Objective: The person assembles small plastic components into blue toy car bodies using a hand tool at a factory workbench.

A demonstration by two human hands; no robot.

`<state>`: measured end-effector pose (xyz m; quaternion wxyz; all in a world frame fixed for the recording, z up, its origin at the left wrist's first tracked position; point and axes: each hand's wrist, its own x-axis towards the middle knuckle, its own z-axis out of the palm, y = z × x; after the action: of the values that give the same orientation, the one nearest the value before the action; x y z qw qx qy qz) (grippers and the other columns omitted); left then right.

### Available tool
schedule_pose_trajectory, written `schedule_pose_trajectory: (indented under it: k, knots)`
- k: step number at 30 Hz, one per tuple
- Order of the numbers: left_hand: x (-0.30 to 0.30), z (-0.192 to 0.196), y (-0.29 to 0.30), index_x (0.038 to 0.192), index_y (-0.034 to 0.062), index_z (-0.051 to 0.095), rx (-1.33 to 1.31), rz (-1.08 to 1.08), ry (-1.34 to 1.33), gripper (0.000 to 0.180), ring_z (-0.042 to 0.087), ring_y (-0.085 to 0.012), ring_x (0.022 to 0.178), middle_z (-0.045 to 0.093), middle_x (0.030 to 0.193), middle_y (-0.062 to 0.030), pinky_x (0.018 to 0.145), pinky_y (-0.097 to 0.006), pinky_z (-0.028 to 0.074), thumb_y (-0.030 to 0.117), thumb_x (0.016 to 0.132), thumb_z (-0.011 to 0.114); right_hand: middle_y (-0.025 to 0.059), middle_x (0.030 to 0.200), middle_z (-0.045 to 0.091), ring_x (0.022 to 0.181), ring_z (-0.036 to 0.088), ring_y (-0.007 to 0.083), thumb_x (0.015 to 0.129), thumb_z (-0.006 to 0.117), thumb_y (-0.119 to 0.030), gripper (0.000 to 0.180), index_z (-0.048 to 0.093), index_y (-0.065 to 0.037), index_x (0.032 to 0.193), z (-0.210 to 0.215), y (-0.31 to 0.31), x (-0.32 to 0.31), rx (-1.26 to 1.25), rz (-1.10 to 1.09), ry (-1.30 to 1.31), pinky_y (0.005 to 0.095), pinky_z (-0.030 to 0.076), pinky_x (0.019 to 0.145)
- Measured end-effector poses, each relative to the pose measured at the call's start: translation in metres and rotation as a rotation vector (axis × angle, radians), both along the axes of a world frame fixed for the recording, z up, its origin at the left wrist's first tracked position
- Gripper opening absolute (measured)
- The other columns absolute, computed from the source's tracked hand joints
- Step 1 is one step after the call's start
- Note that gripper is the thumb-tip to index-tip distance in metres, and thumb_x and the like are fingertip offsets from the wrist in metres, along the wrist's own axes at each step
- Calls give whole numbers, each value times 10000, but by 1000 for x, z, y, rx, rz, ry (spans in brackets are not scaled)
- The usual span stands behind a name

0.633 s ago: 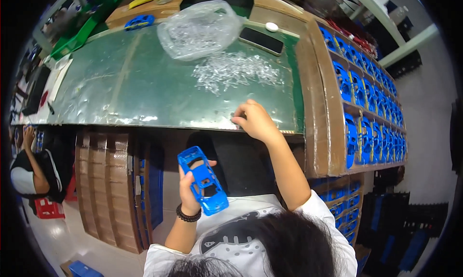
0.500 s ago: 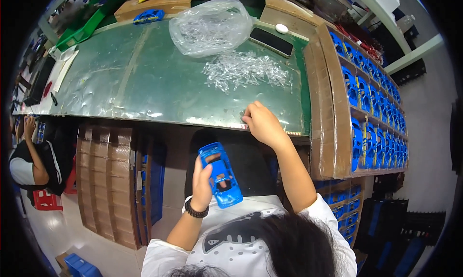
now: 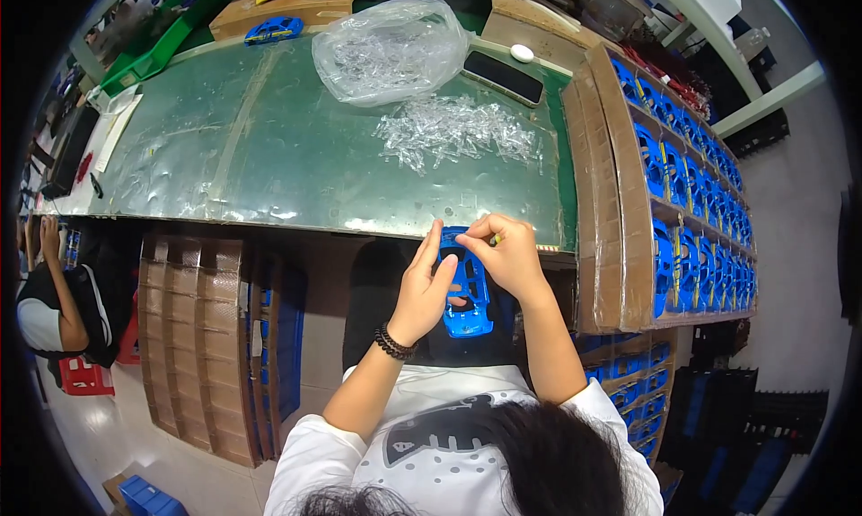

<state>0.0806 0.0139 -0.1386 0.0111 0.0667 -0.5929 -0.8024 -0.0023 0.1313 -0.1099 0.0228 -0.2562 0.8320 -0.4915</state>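
Observation:
My left hand (image 3: 420, 293) is closed around the left side of a blue toy car body shell (image 3: 468, 322), tilted over my lap by the table's front edge. The shell has open window holes. At its far end, the fingers of my right hand (image 3: 510, 257) are pinched together against the shell. Whatever sits between those fingertips is hidden or too small to name; a yellow-green spot shows beside them. Beyond the hands, a loose pile of small clear plastic parts (image 3: 456, 132) lies on the green table (image 3: 296, 148). Behind it rests a clear plastic bag (image 3: 392, 51) full of similar pieces.
On the right stands a cardboard box (image 3: 596, 193) with rows of blue car shells (image 3: 690, 179). A phone (image 3: 503, 77) and a white oval object (image 3: 522, 53) lie behind the pile. Another blue car (image 3: 274, 30) is at the back left. A co-worker's arm (image 3: 59, 278) shows far left.
My left hand has raised the car shell up and to the right, toward the table edge. My right hand has left the tabletop and come down onto the shell's far end.

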Motion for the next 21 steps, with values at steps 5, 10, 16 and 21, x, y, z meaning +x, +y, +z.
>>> schedule_pose_trajectory:
  k: [5, 10, 16, 21]
  knots:
    - [-5, -6, 3, 1310, 61, 155, 135, 36, -34, 540, 551, -136, 736, 339, 1209, -122, 504, -229, 504, 177, 859, 430, 76, 705, 575, 551, 510, 92, 666, 628, -2, 62, 573, 22, 651, -7, 1, 0, 17, -62, 264, 208, 400, 497]
    - [-10, -4, 15, 1244, 24, 116, 75, 373, 164, 562, 534, -143, 753, 323, 1162, -140, 603, -243, 499, 66, 821, 484, 83, 719, 586, 547, 488, 72, 767, 551, -32, 70, 506, 22, 768, 5, 9, 21, -127, -339, 19, 201, 389, 480]
    - [-12, -15, 39, 1233, 66, 60, 189, 744, 214, 706, 407, -189, 990, 280, 1217, -161, 832, -312, 383, 7, 754, 576, 175, 734, 569, 635, 585, 237, 821, 426, -46, 73, 419, 22, 845, -7, 5, 47, 11, -394, -2, 318, 440, 543]
    - [-3, -20, 47, 1150, 113, 103, 244, 806, 288, 714, 388, -220, 1014, 241, 1229, -151, 802, -359, 446, 35, 695, 647, 119, 840, 568, 648, 492, 100, 844, 406, -40, 48, 380, -1, 852, -16, 0, 50, -251, -425, 67, 215, 397, 572]
